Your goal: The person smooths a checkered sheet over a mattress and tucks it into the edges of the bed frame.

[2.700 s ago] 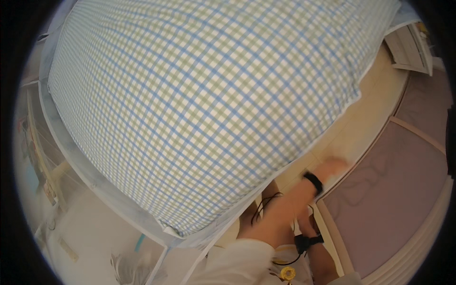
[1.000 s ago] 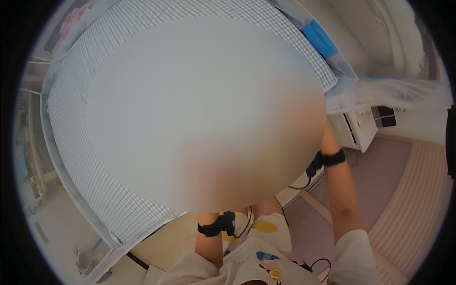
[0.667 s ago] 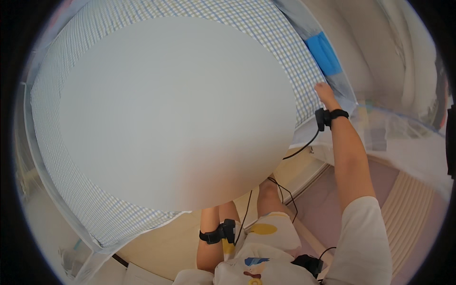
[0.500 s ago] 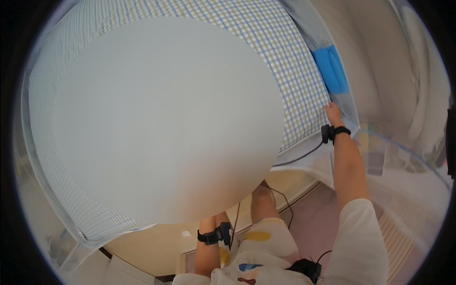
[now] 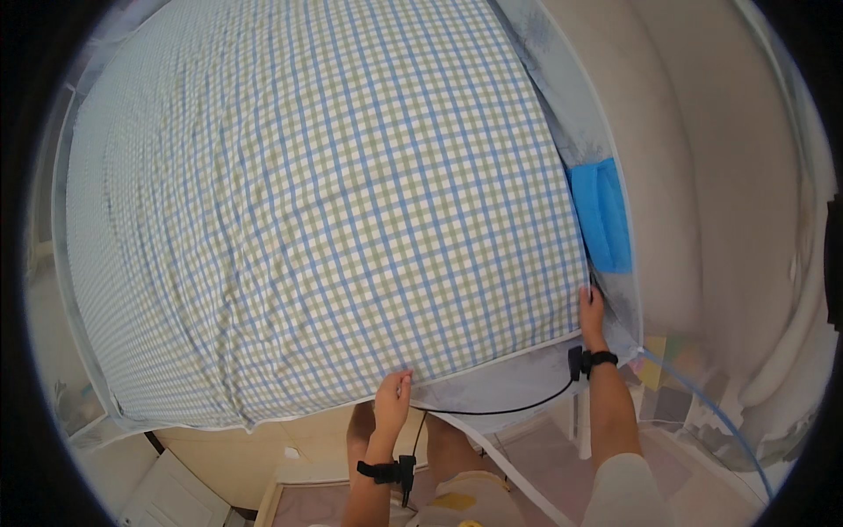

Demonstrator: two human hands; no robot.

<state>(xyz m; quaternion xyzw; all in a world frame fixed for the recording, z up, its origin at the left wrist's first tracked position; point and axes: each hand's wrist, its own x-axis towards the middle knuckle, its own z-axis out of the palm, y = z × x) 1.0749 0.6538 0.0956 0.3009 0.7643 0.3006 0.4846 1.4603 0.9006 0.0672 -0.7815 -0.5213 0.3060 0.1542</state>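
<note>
Beige flooring (image 5: 233, 448) is seen at the lower left, flanked by a white panelled piece of furniture (image 5: 171, 494). A mauve surface (image 5: 307, 506) is bordered by pale trim, and the right side is filled by softly lit, pale hanging fabric (image 5: 738, 193).

There are two hands (image 5: 392, 400) (image 5: 593, 318), two wristbands (image 5: 378, 472) (image 5: 602, 358), one sheet (image 5: 351, 193).

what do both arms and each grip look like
The left grip and right grip are gloveless. Each wrist has a black strap with a black box; a black cable leaves the right box. A pale sleeve covers the right upper arm.
</note>
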